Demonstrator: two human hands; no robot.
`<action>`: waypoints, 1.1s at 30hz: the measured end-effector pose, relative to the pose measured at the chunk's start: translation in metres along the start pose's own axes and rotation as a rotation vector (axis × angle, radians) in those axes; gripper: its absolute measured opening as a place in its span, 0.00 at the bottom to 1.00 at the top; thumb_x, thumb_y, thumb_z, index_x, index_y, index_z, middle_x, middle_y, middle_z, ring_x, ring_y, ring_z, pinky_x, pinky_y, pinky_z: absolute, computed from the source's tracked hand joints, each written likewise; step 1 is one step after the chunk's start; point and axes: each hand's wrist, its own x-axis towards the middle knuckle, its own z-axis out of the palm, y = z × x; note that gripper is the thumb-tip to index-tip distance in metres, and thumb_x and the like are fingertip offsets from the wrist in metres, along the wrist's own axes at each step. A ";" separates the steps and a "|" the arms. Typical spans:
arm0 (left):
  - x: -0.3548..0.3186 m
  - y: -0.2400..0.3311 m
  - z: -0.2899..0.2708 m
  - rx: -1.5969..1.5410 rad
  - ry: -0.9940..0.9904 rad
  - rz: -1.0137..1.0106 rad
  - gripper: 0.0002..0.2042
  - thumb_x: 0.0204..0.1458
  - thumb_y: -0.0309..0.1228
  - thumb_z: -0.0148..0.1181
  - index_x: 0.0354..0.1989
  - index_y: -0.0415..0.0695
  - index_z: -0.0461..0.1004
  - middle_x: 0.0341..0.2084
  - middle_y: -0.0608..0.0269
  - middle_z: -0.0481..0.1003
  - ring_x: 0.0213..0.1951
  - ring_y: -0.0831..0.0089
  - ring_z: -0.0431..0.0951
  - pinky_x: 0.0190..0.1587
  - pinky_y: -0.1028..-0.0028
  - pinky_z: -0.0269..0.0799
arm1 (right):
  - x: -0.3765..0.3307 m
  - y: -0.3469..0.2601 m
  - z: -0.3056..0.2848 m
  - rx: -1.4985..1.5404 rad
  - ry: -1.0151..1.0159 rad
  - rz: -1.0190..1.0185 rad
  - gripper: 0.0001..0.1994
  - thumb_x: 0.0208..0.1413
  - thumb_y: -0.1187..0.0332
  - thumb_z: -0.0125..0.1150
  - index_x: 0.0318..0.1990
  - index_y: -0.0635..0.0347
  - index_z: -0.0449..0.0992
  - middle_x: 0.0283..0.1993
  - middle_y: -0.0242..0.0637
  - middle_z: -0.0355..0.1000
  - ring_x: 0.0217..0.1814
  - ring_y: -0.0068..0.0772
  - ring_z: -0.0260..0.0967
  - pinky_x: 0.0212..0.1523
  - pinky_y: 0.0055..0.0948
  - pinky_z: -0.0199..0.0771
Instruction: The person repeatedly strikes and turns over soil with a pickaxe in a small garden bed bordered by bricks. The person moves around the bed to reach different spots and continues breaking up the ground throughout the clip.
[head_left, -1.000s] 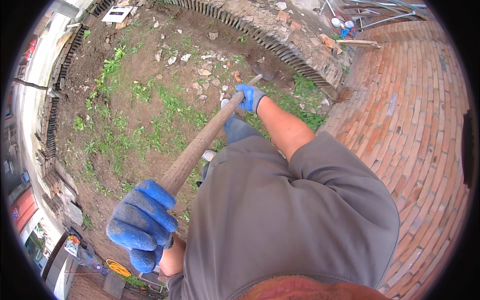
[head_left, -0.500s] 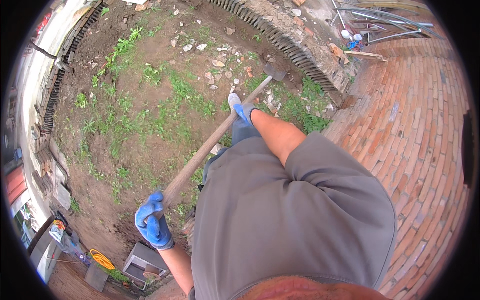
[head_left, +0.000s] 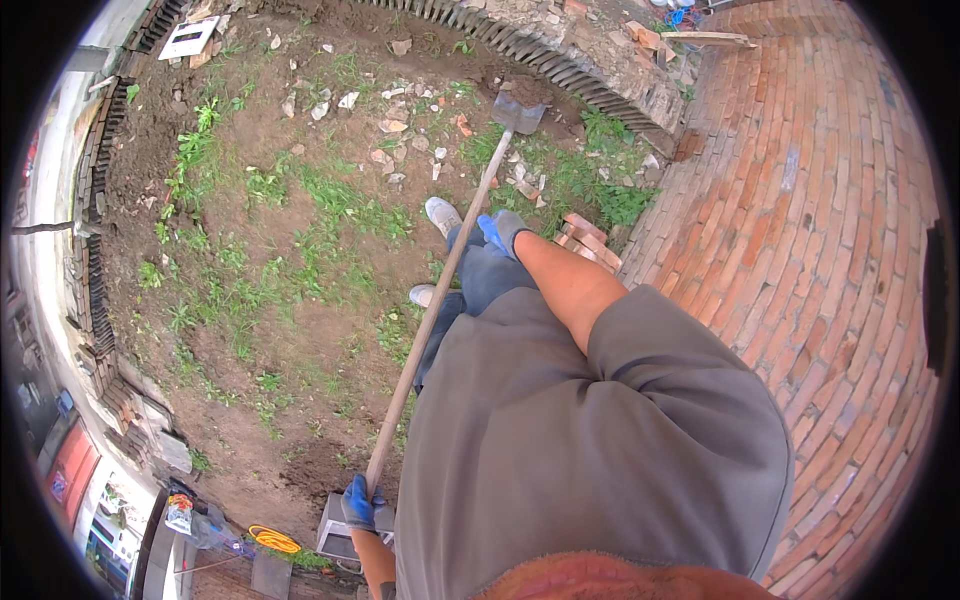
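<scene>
A: Head view, one fisheye worn on the head, looking steeply down past the grey shirt (head_left: 590, 450) to the dirt plot (head_left: 300, 260).
B: How near?
A: Shirt right under the lens, fills lower right. Ground well below; shovel blade (head_left: 518, 112) far, near the top.
B: Facing?
A: Brick paving (head_left: 810, 220) curves along the right rim, edges bend. No second current view, nothing shared.

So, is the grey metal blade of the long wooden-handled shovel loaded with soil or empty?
Loaded: dark soil lies heaped on the grey metal blade, covering its far part.
</scene>
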 end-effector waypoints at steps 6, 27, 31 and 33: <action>-0.050 0.098 0.002 0.375 -0.266 -0.071 0.21 0.56 0.49 0.68 0.46 0.42 0.84 0.25 0.51 0.83 0.28 0.56 0.84 0.30 0.64 0.78 | 0.059 0.011 0.012 0.155 -0.004 0.278 0.33 0.63 0.40 0.55 0.44 0.68 0.85 0.45 0.59 0.81 0.51 0.58 0.81 0.52 0.48 0.78; -0.125 0.124 0.037 0.705 -0.151 -0.086 0.21 0.49 0.54 0.67 0.38 0.49 0.85 0.31 0.45 0.82 0.38 0.44 0.84 0.41 0.51 0.78 | 0.069 0.036 0.101 1.009 -0.192 0.556 0.09 0.64 0.63 0.64 0.45 0.54 0.73 0.33 0.37 0.71 0.30 0.42 0.73 0.35 0.54 0.80; -0.125 0.047 0.022 0.732 -0.136 -0.026 0.22 0.49 0.56 0.67 0.39 0.49 0.85 0.31 0.46 0.83 0.37 0.44 0.84 0.41 0.52 0.79 | 0.033 0.045 0.147 0.973 -0.187 0.483 0.09 0.64 0.65 0.63 0.47 0.55 0.74 0.33 0.39 0.73 0.30 0.44 0.73 0.34 0.54 0.79; -0.131 -0.002 0.010 0.720 -0.077 0.095 0.23 0.48 0.57 0.67 0.39 0.49 0.85 0.30 0.46 0.83 0.37 0.44 0.84 0.40 0.52 0.79 | 0.003 0.047 0.180 0.944 -0.109 0.508 0.11 0.63 0.67 0.63 0.50 0.56 0.75 0.33 0.40 0.74 0.31 0.46 0.74 0.33 0.55 0.79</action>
